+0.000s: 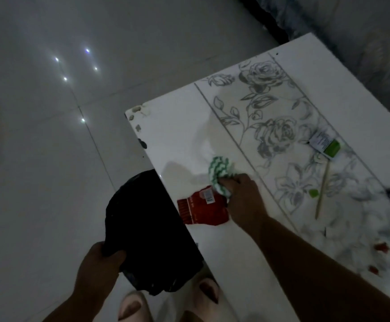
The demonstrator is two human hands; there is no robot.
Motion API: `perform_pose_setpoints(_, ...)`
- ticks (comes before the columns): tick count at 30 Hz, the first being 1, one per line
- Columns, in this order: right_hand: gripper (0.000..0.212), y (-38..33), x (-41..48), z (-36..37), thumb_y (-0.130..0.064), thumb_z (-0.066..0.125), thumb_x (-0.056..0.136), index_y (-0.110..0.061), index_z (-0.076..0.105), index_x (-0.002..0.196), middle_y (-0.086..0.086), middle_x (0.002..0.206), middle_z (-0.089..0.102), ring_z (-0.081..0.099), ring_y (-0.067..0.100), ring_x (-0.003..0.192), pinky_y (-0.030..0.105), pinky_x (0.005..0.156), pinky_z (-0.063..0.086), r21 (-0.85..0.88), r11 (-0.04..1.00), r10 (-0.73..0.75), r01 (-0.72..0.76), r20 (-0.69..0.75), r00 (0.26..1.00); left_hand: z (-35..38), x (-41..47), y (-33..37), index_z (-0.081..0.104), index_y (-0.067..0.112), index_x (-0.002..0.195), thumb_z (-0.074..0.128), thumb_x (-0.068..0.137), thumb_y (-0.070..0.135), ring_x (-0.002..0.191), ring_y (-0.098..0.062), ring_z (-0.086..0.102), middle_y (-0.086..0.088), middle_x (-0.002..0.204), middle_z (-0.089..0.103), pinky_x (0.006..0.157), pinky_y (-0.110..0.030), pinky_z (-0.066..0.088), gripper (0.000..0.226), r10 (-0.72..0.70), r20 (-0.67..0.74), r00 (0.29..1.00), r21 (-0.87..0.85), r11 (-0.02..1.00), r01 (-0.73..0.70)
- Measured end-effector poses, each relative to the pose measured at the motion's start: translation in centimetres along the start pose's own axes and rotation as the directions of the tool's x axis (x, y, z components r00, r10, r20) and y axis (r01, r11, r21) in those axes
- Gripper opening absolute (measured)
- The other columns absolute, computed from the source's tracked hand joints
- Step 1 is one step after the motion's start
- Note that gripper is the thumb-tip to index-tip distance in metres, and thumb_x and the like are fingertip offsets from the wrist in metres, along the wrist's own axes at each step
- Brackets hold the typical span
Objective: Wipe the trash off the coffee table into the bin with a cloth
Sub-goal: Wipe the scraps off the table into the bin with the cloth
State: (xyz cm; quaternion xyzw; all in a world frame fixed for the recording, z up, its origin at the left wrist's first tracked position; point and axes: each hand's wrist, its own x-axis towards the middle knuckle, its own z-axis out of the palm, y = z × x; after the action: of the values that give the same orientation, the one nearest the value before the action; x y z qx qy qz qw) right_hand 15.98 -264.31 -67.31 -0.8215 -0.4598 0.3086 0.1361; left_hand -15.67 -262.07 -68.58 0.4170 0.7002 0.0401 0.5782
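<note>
The right hand (240,196) is closed around a bunched green-and-white cloth (219,173) pressed to the coffee table (270,259). The left hand (98,263) is clamped on the near rim of the black-lined bin (147,228), which is held just beside and below the table's left edge.

Risks:
1. The red wrapper (203,208) lies touching the cloth and already overhangs the left edge. It appears flat and light; a fast push could flip it past the bin mouth onto the floor.
2. The bin liner looks slack. If the rim sags or drifts away from the edge, trash would likely drop into the gap between table and bin.
3. The wooden stick (321,191) is long and thin. Pushed end-on, it may roll or pivot under the cloth instead of travelling with it.
4. The small red fragments (380,247) on the right may scatter if swept hard.

Edges and clearance:
- The left edge is the only drop line served by the bin.
- A green-and-white packet (326,145) and a small green scrap (313,193) lie well to the right, near the stick.
- The surface between the cloth and these 2 items is unobstructed, allowing a straight leftward sweep.
- The chipped far-left corner (138,112) lies beyond the bin; direct sweeps nearer than this.
</note>
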Motion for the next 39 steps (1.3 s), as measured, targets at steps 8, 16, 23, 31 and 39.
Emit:
perform_pose_setpoints(8, 0.024, -6.3, -3.4, 7.3, -0.024, 0.054, 0.089, -0.018, 0.061, 0.11, 0.007, 0.105, 0.05, 0.044, 0.021, 0.097, 0.036, 0.09, 0.041, 0.047, 0.989, -0.143, 0.141, 0.06, 0.988, -0.5, -1.1, -1.0, 0.037, 0.014, 0.056, 0.06, 0.081, 0.005, 0.052, -0.016, 0.03, -0.006, 0.05, 0.032, 0.055, -0.029, 0.024, 0.035, 0.135, -0.053, 0.989, 0.084, 0.988, -0.131)
perform_pose_setpoints(16, 0.045, -9.9, -8.1, 9.2, -0.002, 0.045, 0.088, -0.024, 0.055, 0.125, 0.012, 0.119, 0.049, 0.045, 0.026, 0.109, 0.033, 0.096, 0.037, 0.076, 0.966, -0.255, 0.247, 0.126, 0.959, -3.0, -2.2, -2.7, 0.04, 0.014, 0.057, 0.062, 0.079, 0.007, 0.05, -0.017, 0.034, -0.001, 0.05, 0.037, 0.057, -0.031, 0.028, 0.032, 0.142, -0.027, 0.99, 0.131, 0.982, -0.137)
perform_pose_setpoints(23, 0.059, -6.0, -10.2, 2.9, 0.007, 0.046, 0.069, -0.021, 0.063, 0.118, 0.014, 0.112, 0.064, 0.059, 0.029, 0.107, 0.034, 0.096, 0.045, 0.349, 0.935, 0.118, -0.062, -0.142, 0.983, -3.7, -3.2, -3.7, 0.044, 0.013, 0.05, 0.061, 0.082, 0.001, 0.044, -0.014, 0.037, 0.005, 0.04, 0.039, 0.056, -0.029, 0.029, 0.039, 0.145, 0.044, 0.989, 0.188, 0.971, -0.15)
perform_pose_setpoints(31, 0.063, 5.8, -16.5, -4.8, -0.011, 0.042, 0.053, -0.031, 0.064, 0.109, 0.011, 0.079, 0.071, 0.068, 0.032, 0.071, 0.053, 0.068, 0.058, 0.625, 0.69, 0.683, -0.366, -0.394, 0.615, -3.4, -3.2, -4.8, 0.049, -0.008, 0.074, 0.063, 0.087, 0.0, 0.062, -0.025, 0.043, -0.011, 0.062, 0.045, 0.067, -0.036, 0.031, 0.021, -0.027, 0.138, 0.99, 0.321, 0.947, -0.019)
perform_pose_setpoints(39, 0.042, 17.0, -21.1, -6.5, -0.022, 0.056, 0.076, -0.016, 0.061, 0.117, 0.024, 0.102, 0.067, 0.061, 0.041, 0.098, 0.033, 0.074, 0.041, 0.499, 0.686, 0.726, -0.53, -0.519, 0.451, 1.6, -5.4, -8.8, 0.04, -0.001, 0.07, 0.058, 0.087, -0.008, 0.064, -0.023, 0.045, -0.004, 0.071, 0.052, 0.084, -0.04, 0.047, 0.026, -0.101, 0.01, 0.995, 0.368, 0.925, 0.09)
